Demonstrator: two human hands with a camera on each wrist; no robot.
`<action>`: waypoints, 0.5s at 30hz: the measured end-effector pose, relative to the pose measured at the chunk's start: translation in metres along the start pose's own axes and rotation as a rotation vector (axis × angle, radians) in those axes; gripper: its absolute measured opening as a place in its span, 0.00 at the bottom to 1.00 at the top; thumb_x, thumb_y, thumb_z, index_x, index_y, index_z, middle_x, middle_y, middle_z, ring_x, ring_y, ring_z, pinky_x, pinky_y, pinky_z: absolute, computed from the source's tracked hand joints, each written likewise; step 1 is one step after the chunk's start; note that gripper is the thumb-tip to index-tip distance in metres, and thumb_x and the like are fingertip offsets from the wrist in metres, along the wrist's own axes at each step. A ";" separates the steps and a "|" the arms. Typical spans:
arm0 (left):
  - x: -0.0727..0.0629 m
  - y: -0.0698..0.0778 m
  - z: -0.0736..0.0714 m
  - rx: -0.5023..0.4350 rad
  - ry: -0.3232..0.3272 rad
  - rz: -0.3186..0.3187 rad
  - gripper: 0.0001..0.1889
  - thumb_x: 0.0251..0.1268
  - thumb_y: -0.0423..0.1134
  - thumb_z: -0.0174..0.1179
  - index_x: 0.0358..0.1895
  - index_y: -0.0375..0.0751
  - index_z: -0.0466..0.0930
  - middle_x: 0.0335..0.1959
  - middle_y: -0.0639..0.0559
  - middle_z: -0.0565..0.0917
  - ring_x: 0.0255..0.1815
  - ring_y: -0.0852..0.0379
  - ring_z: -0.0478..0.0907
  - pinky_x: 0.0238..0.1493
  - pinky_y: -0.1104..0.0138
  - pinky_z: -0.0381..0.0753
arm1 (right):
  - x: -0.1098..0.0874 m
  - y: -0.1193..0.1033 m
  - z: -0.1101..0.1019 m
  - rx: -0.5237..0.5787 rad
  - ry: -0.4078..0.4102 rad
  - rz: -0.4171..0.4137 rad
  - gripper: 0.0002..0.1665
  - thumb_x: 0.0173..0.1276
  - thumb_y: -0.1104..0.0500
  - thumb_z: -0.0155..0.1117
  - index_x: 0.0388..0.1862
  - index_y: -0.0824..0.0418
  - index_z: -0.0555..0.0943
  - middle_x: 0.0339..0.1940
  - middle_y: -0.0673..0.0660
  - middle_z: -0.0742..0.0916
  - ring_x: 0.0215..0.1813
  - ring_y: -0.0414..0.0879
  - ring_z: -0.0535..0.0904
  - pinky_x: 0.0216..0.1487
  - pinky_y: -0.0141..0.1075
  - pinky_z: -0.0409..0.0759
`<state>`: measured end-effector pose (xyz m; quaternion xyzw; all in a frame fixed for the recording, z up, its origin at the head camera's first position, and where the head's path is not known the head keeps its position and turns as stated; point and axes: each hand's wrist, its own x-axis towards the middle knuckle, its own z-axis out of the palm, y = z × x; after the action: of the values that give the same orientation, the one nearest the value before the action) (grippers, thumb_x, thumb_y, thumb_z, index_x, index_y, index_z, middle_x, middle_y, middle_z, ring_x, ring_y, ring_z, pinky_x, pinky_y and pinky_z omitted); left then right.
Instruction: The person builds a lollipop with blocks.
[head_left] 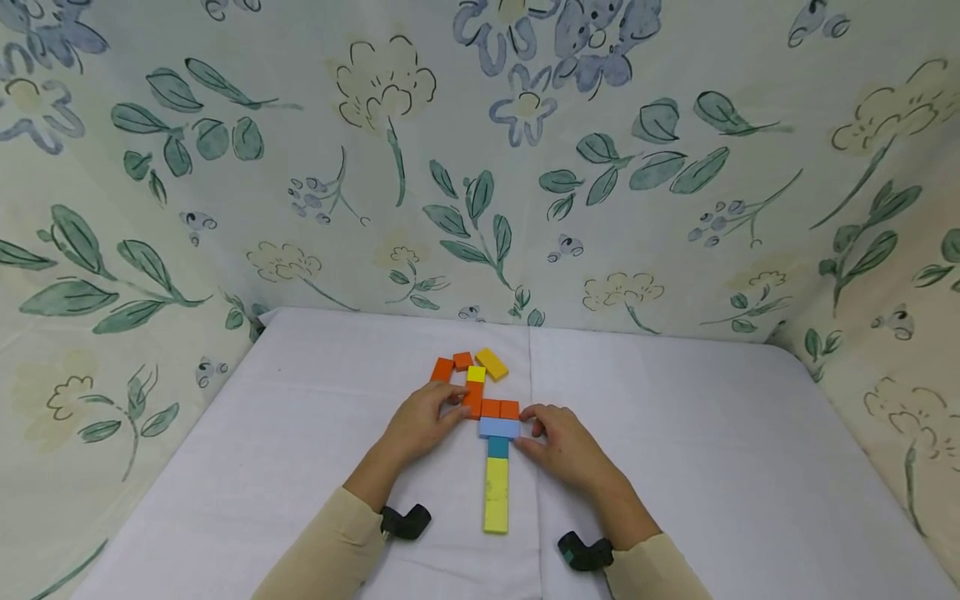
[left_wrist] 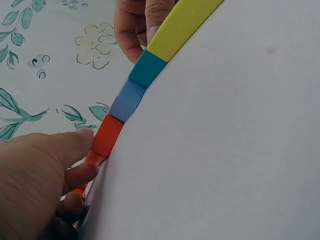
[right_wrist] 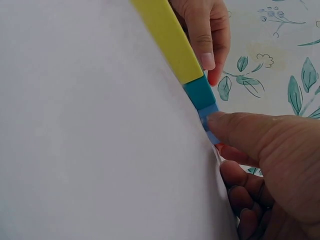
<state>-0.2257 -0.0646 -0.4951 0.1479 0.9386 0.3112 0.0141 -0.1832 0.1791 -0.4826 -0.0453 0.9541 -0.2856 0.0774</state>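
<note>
Shows the whole bench (head_left: 675, 467) only from the head, bearing flat a block figure (head_left: 495, 428). Has the left hand (head_left: 423, 421) at nine o'clock from it and the right hand (head_left: 567, 450) at three, each grip loosely spread. Runs the long yellow-green block (head_left: 496, 496) toward six o'clock; keeps the light-blue block (head_left: 501, 429) just beside the right fingertips, the tall orange block (head_left: 473, 400) beside the left. Includes, from the head alone, a skewed yellow block (head_left: 492, 364) at twelve. Puts, in the right wrist view, a thumb against light blue; in the left, against orange. Sets the teal block (head_left: 498, 447) at six o'clock from light blue.
</note>
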 end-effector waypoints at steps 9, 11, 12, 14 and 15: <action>-0.001 -0.002 0.005 0.001 0.061 -0.021 0.18 0.71 0.50 0.64 0.61 0.54 0.83 0.48 0.58 0.85 0.41 0.60 0.75 0.50 0.64 0.81 | 0.000 -0.002 0.000 0.001 0.003 0.016 0.21 0.65 0.47 0.75 0.55 0.46 0.81 0.34 0.47 0.78 0.42 0.43 0.71 0.40 0.35 0.75; -0.001 -0.002 0.005 0.000 0.069 -0.025 0.18 0.71 0.50 0.64 0.61 0.54 0.83 0.48 0.58 0.85 0.42 0.61 0.75 0.50 0.64 0.81 | 0.000 -0.002 0.000 0.002 0.003 0.020 0.21 0.65 0.47 0.75 0.55 0.46 0.81 0.34 0.47 0.78 0.42 0.43 0.71 0.40 0.35 0.75; -0.002 -0.002 0.006 0.003 0.072 -0.028 0.18 0.71 0.51 0.64 0.61 0.54 0.83 0.48 0.58 0.85 0.42 0.61 0.76 0.50 0.64 0.81 | 0.000 -0.002 0.000 0.001 0.003 0.021 0.21 0.65 0.47 0.75 0.55 0.46 0.81 0.34 0.47 0.78 0.42 0.43 0.71 0.40 0.35 0.75; -0.002 -0.003 0.007 0.005 0.075 -0.027 0.18 0.71 0.51 0.64 0.61 0.54 0.83 0.48 0.58 0.85 0.42 0.61 0.76 0.51 0.64 0.82 | 0.000 -0.002 0.001 -0.002 0.004 0.021 0.21 0.65 0.47 0.75 0.55 0.46 0.81 0.34 0.47 0.78 0.41 0.43 0.71 0.40 0.35 0.75; -0.002 -0.003 0.008 0.007 0.076 -0.029 0.18 0.71 0.51 0.64 0.61 0.54 0.83 0.48 0.58 0.85 0.43 0.61 0.76 0.51 0.64 0.82 | 0.000 -0.002 0.001 -0.001 0.004 0.022 0.21 0.65 0.47 0.75 0.55 0.46 0.81 0.34 0.47 0.78 0.41 0.43 0.71 0.40 0.35 0.74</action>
<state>-0.2237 -0.0631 -0.5035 0.1224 0.9416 0.3131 -0.0173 -0.1829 0.1773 -0.4826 -0.0343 0.9549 -0.2842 0.0787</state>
